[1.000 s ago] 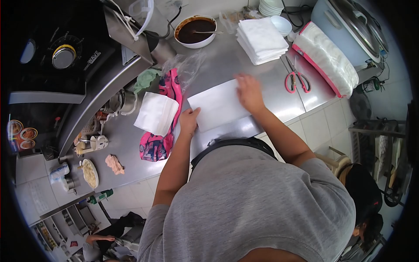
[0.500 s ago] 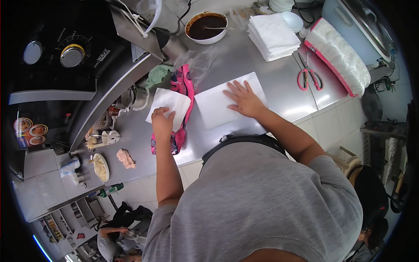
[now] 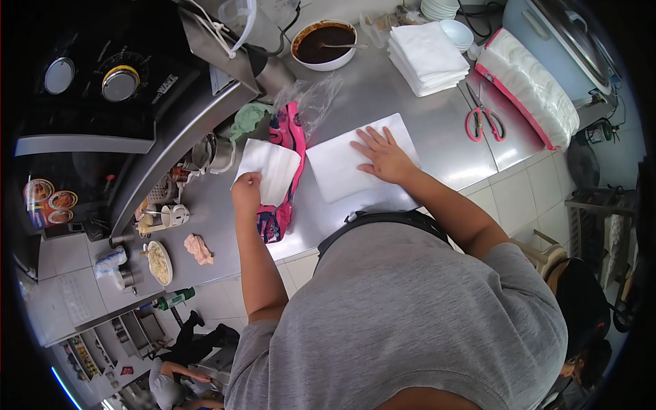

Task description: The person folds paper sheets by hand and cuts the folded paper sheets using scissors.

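Note:
My left hand (image 3: 247, 193) is closed at the near left edge of a small stack of white paper napkins (image 3: 275, 167), its fingers curled in a pinch on that edge. The napkins rest on a pink and dark patterned plastic package (image 3: 295, 130), which has clear film at its far end. With fingers spread, my right hand (image 3: 387, 157) lies flat on a white rectangular board (image 3: 335, 179) with rounded corners. Whether a thin sheet covers that board, I cannot tell.
Farther back are a bowl of dark sauce (image 3: 321, 45) with a spoon, a pile of white napkins (image 3: 432, 58), pink-handled scissors (image 3: 486, 119) and a large napkin pack (image 3: 529, 85). At left stand a microwave (image 3: 89, 82), a pink cloth (image 3: 199, 249) and an oval dish (image 3: 160, 263). Other people are nearby.
My left hand has drawn back from on top of the napkins to their left edge, and its fingers have curled in. The right hand stays in place.

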A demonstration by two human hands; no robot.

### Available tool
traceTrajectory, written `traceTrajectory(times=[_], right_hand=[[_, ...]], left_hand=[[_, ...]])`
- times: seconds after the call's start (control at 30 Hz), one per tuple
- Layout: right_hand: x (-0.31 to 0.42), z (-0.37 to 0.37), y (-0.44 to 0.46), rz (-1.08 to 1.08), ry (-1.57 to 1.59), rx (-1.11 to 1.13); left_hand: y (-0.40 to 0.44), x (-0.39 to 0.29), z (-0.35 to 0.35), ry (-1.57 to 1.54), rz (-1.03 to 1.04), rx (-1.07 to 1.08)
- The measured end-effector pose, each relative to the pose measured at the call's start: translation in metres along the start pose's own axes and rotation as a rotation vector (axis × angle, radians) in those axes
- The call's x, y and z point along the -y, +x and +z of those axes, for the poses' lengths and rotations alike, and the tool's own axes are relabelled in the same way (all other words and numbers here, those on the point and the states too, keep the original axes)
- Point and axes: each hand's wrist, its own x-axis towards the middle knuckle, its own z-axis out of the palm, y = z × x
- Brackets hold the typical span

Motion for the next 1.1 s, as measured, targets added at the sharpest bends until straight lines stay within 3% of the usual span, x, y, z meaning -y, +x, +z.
traceTrajectory(times=[0.1,0.2,0.3,0.4,0.5,0.67,0.77,0.8,0.9,1.0,1.1], right_hand=[[0.000,-0.002,0.002,0.000,0.016,0.008],[0.013,-0.014,0.008,0.080,0.091,-0.107],[0.060,-0.084,0.040,0.063,0.825,-0.193],[0.067,-0.125,0.058,0.065,1.244,0.024],[0.086,-0.154,0.051,-0.025,0.952,-0.071],[0.101,-0.118,0.039,0.024,0.784,-0.293],[0.101,-0.104,0.035,-0.009,0.720,-0.390],[0.101,-0.103,0.034,-0.027,0.710,-0.410],[0.089,-0.107,0.026,0.106,0.986,-0.456],[0.045,-0.102,0.015,0.402,1.426,-0.430],[-0.013,-0.076,-0.003,0.539,1.386,-0.435]], left_hand=[[0.002,-0.002,0.000,-0.039,-0.110,-0.086],[-0.007,-0.032,-0.017,-0.539,-0.124,-0.083],[-0.036,-0.128,-0.067,-0.951,-0.143,0.266],[-0.043,-0.144,-0.067,-0.914,-0.061,0.253],[-0.051,-0.153,-0.053,-0.936,0.007,0.156],[-0.059,-0.142,-0.009,-1.160,-0.051,0.255],[-0.064,-0.181,-0.007,-1.269,-0.299,0.265],[-0.060,-0.177,-0.002,-1.221,-0.282,0.287],[-0.051,-0.165,0.004,-1.108,-0.369,0.299],[-0.041,-0.139,0.017,-1.162,-0.464,0.340],[-0.032,-0.102,0.051,-0.987,-0.426,0.389]])
